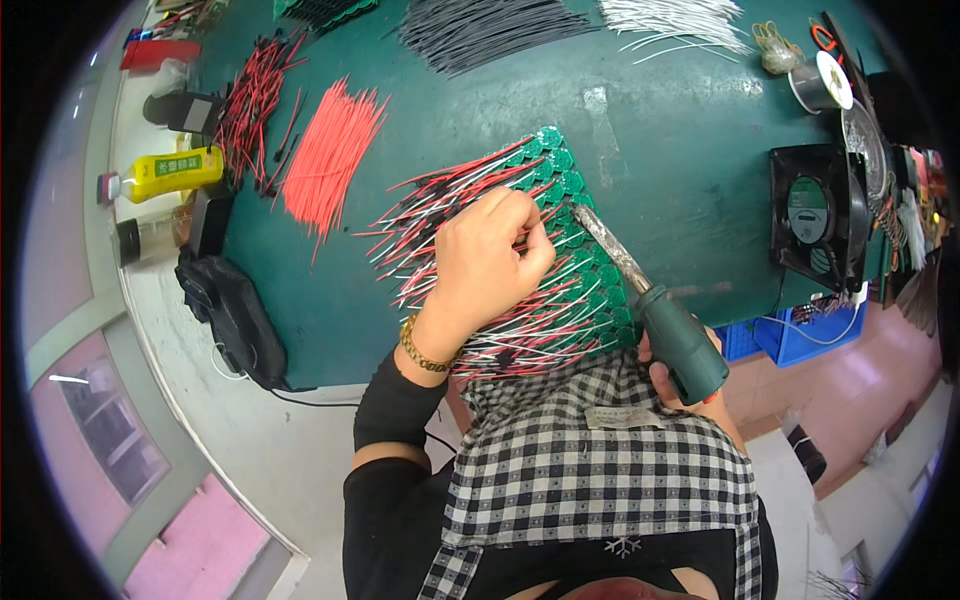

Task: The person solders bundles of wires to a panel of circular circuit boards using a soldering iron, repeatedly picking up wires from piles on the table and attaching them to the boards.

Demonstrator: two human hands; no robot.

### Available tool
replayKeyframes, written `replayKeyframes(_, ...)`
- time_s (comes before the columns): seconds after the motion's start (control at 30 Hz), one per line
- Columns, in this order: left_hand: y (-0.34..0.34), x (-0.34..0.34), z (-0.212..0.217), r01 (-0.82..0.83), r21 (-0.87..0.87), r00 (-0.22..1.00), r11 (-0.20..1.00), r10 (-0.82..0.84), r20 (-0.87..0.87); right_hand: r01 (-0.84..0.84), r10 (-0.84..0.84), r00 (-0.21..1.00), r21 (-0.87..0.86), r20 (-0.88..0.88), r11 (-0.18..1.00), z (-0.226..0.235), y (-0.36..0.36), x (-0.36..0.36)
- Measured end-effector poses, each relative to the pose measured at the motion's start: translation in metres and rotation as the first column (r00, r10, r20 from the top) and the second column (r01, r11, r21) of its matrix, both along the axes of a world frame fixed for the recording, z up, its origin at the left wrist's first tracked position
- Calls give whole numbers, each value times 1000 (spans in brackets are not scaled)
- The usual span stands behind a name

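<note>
A panel of small round green circuit boards [606, 290] lies on the table in front of me, with many red, white and black wires [540, 325] fanning out to its left. Over these wires, my left hand [490, 255] is closed in a pinch close to the boards. What sits between its fingertips is hidden. My right hand [658, 380] grips the green handle of a soldering iron [685, 345], which covers part of that hand. The iron's metal barrel slants up and left, its tip close to the boards, just right of my left fingertips.
Bundles of bright red [330, 150], dark red-and-black [255, 110], black [490, 30] and white wires [680, 22] lie around the table. A yellow bottle [170, 172] and black pouch [235, 315] are left. A solder spool [822, 82] and black fan [815, 215] stand right.
</note>
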State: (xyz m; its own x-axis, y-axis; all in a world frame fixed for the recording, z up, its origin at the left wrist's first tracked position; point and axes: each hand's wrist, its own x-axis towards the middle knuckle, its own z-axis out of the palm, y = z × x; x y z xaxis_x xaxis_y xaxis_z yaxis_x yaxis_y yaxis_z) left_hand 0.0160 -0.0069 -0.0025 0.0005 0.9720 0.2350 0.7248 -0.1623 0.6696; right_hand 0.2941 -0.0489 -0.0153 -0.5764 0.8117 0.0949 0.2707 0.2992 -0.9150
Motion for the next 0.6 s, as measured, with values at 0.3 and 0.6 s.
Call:
replayKeyframes(0.3, -2, 0, 1, -14, -12, 1000, 1000, 14, -3, 188, -235, 968, -370, -86, 910, 6, -18, -3)
replayKeyframes(0.6, -2, 0, 3, -25, -24, 1000, 999, 25, -12, 190, -285, 947, -455, -149, 870, 13, -13, -1)
